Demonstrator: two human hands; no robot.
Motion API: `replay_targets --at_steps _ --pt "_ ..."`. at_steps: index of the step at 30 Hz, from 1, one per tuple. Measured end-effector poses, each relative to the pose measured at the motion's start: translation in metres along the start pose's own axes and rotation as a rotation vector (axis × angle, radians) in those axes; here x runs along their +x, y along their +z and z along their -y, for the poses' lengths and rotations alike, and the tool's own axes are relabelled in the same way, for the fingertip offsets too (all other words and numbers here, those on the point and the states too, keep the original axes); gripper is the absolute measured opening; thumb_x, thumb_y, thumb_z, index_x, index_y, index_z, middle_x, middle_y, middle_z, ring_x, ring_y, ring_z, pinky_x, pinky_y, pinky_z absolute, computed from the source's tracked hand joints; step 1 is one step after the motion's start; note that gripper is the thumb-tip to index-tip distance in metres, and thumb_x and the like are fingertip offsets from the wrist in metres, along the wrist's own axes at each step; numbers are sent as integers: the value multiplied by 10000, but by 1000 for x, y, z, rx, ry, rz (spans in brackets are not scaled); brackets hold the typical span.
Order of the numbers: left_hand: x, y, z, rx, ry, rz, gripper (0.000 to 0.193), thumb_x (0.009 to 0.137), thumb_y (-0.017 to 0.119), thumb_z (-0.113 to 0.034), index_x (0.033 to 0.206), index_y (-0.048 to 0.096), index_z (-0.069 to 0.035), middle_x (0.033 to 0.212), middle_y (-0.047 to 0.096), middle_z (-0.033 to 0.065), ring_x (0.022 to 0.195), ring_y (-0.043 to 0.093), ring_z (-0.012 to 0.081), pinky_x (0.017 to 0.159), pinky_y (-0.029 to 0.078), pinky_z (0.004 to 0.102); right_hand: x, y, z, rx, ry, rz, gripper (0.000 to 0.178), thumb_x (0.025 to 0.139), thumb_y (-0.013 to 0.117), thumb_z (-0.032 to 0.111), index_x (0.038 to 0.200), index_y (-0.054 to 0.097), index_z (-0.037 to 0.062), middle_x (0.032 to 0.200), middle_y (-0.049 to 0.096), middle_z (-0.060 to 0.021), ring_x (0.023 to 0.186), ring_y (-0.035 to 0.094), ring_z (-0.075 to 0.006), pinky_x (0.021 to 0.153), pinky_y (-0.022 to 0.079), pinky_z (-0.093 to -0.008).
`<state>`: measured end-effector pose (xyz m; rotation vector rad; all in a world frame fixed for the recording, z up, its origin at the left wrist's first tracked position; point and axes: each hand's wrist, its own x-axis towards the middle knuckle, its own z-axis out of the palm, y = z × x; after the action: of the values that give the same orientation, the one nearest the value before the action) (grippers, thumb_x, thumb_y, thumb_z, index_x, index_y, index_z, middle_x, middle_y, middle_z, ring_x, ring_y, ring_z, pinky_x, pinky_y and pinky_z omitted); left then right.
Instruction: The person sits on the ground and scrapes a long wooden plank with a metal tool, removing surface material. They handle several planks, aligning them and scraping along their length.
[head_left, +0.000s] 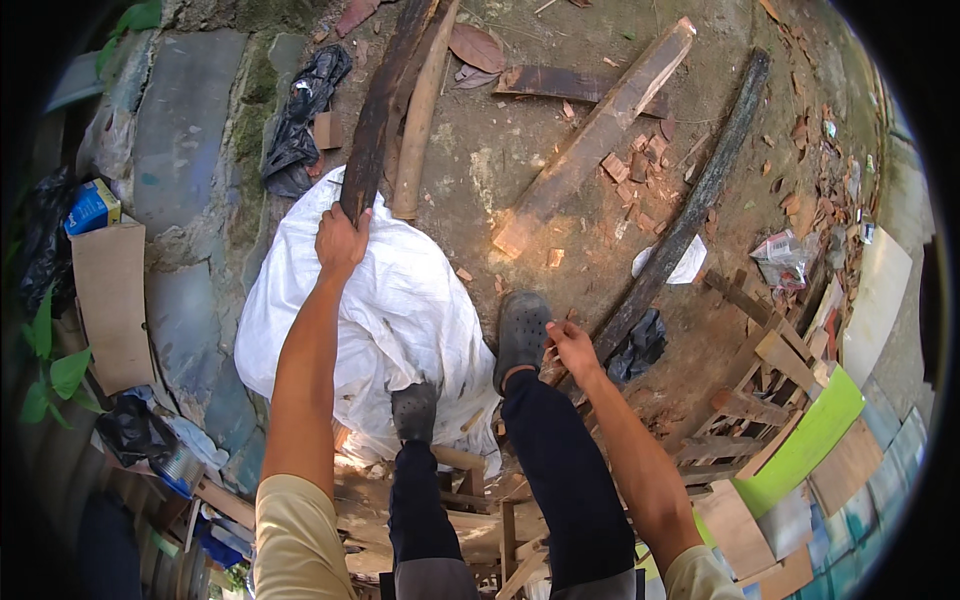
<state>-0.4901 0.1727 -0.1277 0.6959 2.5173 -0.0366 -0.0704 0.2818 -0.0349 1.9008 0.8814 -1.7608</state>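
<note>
My left hand (342, 238) is closed around the near end of a dark wooden plank (376, 115), which points away from me over the edge of a white woven sack (300, 320). A paler, rounded wooden pole (420, 130) lies just right of that plank. My right hand (572, 348) hovers beside my right grey clog (523, 325), thumb and fingers drawn together; whatever is between them, if anything, is too small to make out. My left clog (414, 412) rests on the sack.
At the right, a split timber (600, 135) and a long blackened pole (690, 205) lie on dirt with wood chips (640, 165). Scrap wood (760, 350) and a green board (805, 425) crowd the lower right. A stone ledge (185, 130), black plastic (305, 115) and a cardboard box (112, 300) stand left.
</note>
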Motion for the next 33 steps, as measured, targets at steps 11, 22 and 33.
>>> replay_targets --at_steps 11,22,33 --pt "-70 -91 -53 -1560 -324 593 607 998 360 -587 1138 628 -61 950 700 117 800 687 265 717 531 406 -90 48 32 20 -70 122 324 1006 602 391 1039 633 70 854 654 -18 697 593 -104 624 510 -287" --pt "-157 -211 -161 -1570 -378 542 473 933 641 -482 1088 607 -37 873 652 125 723 663 260 625 524 341 -197 21 66 138 -173 166 322 1026 572 374 1042 632 58 860 657 -30 712 601 -111 616 515 -284" --pt "-401 -365 -191 -1502 -590 839 413 906 601 -397 1099 575 -32 912 647 134 795 657 274 666 548 345 -426 -37 44 370 -348 169 432 1010 580 427 1191 609 36 965 673 -49 787 615 -134 636 533 -301"
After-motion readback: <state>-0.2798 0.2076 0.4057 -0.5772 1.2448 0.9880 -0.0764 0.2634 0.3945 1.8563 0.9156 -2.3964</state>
